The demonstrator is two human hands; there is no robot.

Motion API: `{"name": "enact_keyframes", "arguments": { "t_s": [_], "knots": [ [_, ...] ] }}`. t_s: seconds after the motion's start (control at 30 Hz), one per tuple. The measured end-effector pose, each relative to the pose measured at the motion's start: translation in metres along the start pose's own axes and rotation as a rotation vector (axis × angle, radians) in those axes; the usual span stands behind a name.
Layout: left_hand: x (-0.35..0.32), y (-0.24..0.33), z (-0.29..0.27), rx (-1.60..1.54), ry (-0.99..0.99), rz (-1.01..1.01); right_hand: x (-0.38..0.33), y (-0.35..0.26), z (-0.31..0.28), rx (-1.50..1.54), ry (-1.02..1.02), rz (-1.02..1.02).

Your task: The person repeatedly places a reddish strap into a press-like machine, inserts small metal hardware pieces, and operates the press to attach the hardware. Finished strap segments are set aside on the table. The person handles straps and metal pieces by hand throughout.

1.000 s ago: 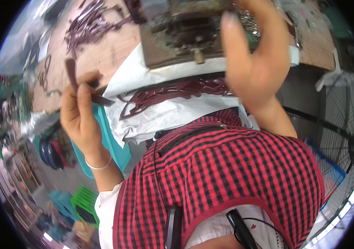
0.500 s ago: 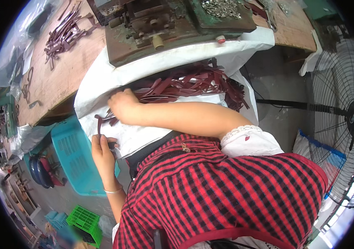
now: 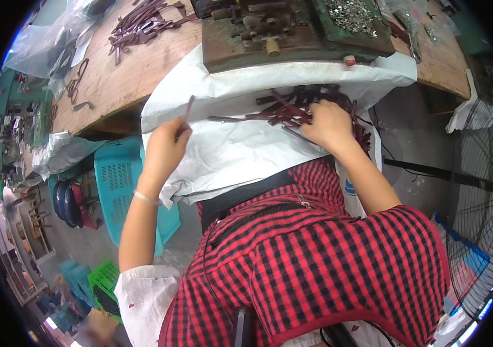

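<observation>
My left hand [image 3: 165, 144] pinches a thin dark maroon strip [image 3: 189, 108] that sticks up from its fingers over the white sheet [image 3: 235, 150] on my lap. My right hand [image 3: 328, 122] reaches into a heap of dark maroon strips [image 3: 292, 107] lying on the same sheet, its fingers curled among them; whether it holds one I cannot tell. The sheet hangs from the edge of the wooden bench [image 3: 113, 81].
A rusty green press machine [image 3: 269, 29] stands on the bench with a tray of small metal pieces [image 3: 353, 13]. More maroon strips [image 3: 142, 23] lie at the bench's far left. A teal plastic crate [image 3: 122, 185] sits by my left side, a floor fan [image 3: 483, 196] at right.
My left hand rose from beside the crate up to the sheet with a strip in it. My right hand moved rightward across the sheet into the heap of strips.
</observation>
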State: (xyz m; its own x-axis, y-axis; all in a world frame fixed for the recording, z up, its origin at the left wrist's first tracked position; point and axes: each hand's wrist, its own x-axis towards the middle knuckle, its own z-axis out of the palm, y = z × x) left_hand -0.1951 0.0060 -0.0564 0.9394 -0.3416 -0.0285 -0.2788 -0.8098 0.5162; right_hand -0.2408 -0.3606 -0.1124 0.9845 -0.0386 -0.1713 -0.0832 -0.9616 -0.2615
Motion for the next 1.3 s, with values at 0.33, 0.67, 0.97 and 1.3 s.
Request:
{"name": "enact_keyframes", "arguments": {
  "t_s": [0.33, 0.67, 0.97, 1.3],
  "knots": [
    [0.055, -0.001, 0.109, 0.666, -0.232, 0.24, -0.071, 0.232, 0.144, 0.582, -0.155, 0.591],
    [0.07, -0.006, 0.101, 0.761, -0.387, 0.258, 0.041, -0.003, 0.059, 0.315, 0.173, -0.384],
    [0.065, 0.185, 0.035, 0.209, -0.09, 0.419, 0.009, 0.069, 0.088, 0.309, 0.339, 0.023],
    [0.204, 0.268, 0.052, 0.356, 0.276, 0.644, -0.131, 0.289, 0.174, 0.443, 0.15, 0.747]
  ]
}}
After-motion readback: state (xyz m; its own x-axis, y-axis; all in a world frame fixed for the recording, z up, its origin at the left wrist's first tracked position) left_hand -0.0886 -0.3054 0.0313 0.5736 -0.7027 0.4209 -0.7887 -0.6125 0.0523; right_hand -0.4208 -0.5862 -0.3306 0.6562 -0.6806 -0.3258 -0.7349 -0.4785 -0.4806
